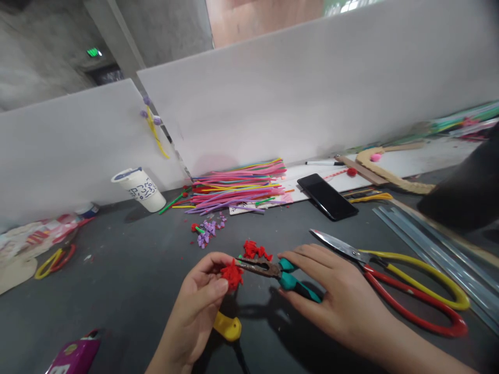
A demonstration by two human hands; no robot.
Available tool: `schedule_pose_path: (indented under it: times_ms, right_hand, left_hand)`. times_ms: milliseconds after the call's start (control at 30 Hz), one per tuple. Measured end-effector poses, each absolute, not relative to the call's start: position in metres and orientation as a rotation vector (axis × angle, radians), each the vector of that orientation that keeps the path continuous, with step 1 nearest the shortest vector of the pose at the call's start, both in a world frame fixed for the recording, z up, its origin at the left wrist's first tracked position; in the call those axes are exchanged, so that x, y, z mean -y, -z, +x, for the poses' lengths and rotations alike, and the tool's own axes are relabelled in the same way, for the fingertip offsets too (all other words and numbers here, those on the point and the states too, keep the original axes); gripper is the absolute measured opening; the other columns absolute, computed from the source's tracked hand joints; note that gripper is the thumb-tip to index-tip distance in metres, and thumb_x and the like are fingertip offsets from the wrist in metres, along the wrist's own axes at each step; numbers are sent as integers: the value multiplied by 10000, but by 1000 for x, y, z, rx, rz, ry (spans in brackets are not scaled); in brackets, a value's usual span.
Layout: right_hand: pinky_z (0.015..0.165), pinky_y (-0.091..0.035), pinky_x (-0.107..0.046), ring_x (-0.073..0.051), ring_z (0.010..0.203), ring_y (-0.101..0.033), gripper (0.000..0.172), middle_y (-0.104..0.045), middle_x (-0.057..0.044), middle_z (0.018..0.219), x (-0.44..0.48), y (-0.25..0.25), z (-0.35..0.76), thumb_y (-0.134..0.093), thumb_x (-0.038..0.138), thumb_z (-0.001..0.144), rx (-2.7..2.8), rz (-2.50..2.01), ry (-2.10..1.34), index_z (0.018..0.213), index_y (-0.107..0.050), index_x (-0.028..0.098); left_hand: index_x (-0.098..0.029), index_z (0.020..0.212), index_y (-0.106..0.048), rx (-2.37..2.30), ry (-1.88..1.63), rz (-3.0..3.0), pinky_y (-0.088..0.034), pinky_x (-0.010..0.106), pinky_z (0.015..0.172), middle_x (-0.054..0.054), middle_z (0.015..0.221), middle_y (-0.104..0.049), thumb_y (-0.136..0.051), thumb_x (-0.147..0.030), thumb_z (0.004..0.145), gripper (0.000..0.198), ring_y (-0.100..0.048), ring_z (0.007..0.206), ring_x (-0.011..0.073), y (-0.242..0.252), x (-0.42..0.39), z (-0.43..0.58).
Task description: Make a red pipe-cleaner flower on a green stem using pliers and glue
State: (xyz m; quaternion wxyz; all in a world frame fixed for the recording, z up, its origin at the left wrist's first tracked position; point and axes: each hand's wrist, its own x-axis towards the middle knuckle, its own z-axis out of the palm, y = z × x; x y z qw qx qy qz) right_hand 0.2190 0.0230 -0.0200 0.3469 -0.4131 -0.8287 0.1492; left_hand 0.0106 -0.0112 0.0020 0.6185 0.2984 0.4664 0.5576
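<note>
Left grip (195, 305), red tuft (233, 274) between fingertips (222, 286).

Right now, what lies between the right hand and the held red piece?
The head view shows the pliers there, held by the right hand and pointing at the red piece.

The left hand (197, 304) hides part of a yellow tool (230, 328) — the bottom edge cuts off a purple box (76, 356) — and the markings (143, 191) on the white cup (155, 203) are too blurred to read.

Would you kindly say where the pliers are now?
In the head view, the pliers are below centre in the right hand, just right of the red tuft in the left hand.
</note>
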Motion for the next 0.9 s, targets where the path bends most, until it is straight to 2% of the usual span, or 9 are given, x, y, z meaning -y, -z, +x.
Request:
schedule_pose_path:
  times_ms: [300,533,633,900]
  right_hand:
    - [602,-455,-272,-169,693,-574,172,-621,-11,739,-22,19,220,-584,196,791,2201,-1076,-425,947,-655,211]
    - [675,-505,-328,-205,742,-616,260,-691,-81,872,-26,22,222,-535,228,812,2246,-985,-84,1032,-652,155]
    - [654,-513,-344,-217,732,-621,265,-700,-99,876,-25,22,224,-503,238,835,2256,-935,91,1031,-650,136]
    - [623,-490,-372,-229,723,-606,282,-698,-108,863,-23,22,224,-510,208,853,2258,-875,310,1082,-609,77]
  left_hand:
    - [-172,875,-696,-1074,-1207,716,-480,228,606,62,791,-719,-747,-219,611,273,-624,647,144,3,12,6]
    - [-159,862,-708,-1096,-1195,677,-482,207,581,41,720,-692,-739,-235,619,256,-607,617,127,1,11,5]
    - [-153,822,-719,-1075,-1209,665,-446,159,535,28,687,-672,-748,-222,615,220,-557,555,83,0,10,5]
    - [-147,816,-734,-1049,-1221,595,-445,154,577,29,706,-674,-763,-220,606,224,-570,595,87,0,11,6]
